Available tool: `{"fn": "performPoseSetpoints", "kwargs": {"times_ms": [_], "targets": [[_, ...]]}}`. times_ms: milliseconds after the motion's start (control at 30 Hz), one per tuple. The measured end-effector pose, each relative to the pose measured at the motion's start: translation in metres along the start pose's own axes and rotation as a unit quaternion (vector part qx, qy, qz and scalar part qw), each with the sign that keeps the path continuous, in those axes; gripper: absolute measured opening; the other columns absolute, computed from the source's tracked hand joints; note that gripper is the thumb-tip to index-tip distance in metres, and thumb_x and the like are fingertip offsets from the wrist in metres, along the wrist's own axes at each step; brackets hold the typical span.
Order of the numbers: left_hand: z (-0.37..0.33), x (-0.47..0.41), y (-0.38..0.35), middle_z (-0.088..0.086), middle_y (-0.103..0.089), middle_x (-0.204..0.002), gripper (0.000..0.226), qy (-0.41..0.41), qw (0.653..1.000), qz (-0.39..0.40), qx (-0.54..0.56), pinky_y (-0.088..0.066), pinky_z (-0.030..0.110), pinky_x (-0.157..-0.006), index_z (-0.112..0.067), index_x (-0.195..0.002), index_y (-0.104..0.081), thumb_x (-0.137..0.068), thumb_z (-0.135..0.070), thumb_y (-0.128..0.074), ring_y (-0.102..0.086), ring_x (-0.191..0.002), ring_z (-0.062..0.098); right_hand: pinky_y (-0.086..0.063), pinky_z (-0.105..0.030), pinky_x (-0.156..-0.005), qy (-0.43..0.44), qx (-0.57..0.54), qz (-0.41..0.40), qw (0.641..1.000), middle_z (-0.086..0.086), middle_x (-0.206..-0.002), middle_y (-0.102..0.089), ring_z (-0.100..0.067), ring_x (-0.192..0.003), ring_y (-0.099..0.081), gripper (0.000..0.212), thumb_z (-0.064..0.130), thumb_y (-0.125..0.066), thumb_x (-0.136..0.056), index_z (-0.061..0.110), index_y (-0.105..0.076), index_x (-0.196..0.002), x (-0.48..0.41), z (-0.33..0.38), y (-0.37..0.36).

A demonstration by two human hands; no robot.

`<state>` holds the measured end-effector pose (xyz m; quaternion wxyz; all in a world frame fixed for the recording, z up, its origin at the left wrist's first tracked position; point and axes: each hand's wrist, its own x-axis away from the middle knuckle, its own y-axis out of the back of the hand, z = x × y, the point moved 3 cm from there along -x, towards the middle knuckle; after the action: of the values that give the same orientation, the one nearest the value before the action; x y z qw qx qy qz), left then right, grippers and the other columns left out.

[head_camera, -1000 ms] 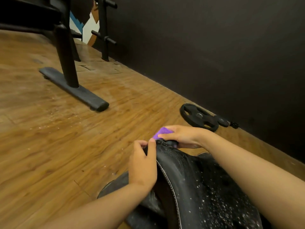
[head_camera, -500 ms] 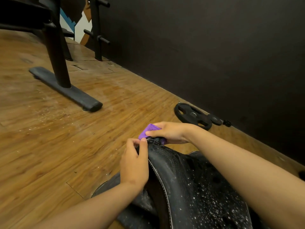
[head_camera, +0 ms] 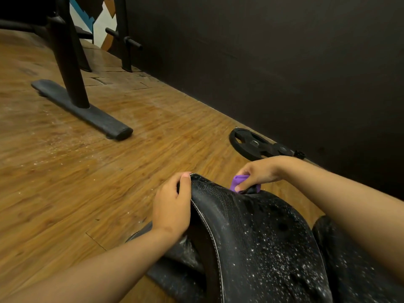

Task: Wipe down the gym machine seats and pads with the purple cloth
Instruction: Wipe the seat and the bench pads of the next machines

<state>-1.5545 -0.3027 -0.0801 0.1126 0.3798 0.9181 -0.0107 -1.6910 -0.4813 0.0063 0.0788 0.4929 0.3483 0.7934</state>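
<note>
I am in the wiping step, at the far end of the black seat pad (head_camera: 251, 232). My left hand (head_camera: 172, 206) curls round the pad's left edge, thumb on top, bracing it. My right hand (head_camera: 259, 173) pinches the bunched purple cloth (head_camera: 239, 182) against the pad's far rim. White specks cover the near surface, so I judge most of it unwiped; next I should drag the cloth toward me, pressing firmly
</note>
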Motion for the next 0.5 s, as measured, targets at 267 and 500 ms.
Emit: {"fn": "performPoseSetpoints", "kwargs": {"times_ms": [267, 500], "targets": [[0.001, -0.002, 0.001, -0.006, -0.065, -0.076, 0.044, -0.013, 1.000, 0.011, -0.011, -0.046, 0.039, -0.075, -0.024, -0.082, -0.062, -0.088, -0.050, -0.027, -0.059, -0.078, 0.015, -0.050, -0.031, -0.087, -0.038, -0.023, -0.097, 0.994, -0.002, -0.098, -0.068, -0.016, -0.091, -0.063, 0.009, 0.027, -0.065, -0.091, 0.020, -0.067, -0.097, -0.001, -0.040, 0.013], [0.000, -0.002, 0.002, -0.002, -0.059, -0.067, 0.042, -0.021, 1.000, 0.002, -0.023, -0.042, 0.040, -0.067, -0.024, -0.071, -0.055, -0.088, -0.050, -0.028, -0.055, -0.071, 0.021, -0.052, -0.027, -0.081, -0.110, -0.166, -0.115, 0.973, -0.011, -0.109, -0.068, -0.020, -0.096, -0.067, 0.023, 0.021, -0.059, -0.093, 0.009, -0.063, -0.112, 0.024, -0.099, 0.005]]}}
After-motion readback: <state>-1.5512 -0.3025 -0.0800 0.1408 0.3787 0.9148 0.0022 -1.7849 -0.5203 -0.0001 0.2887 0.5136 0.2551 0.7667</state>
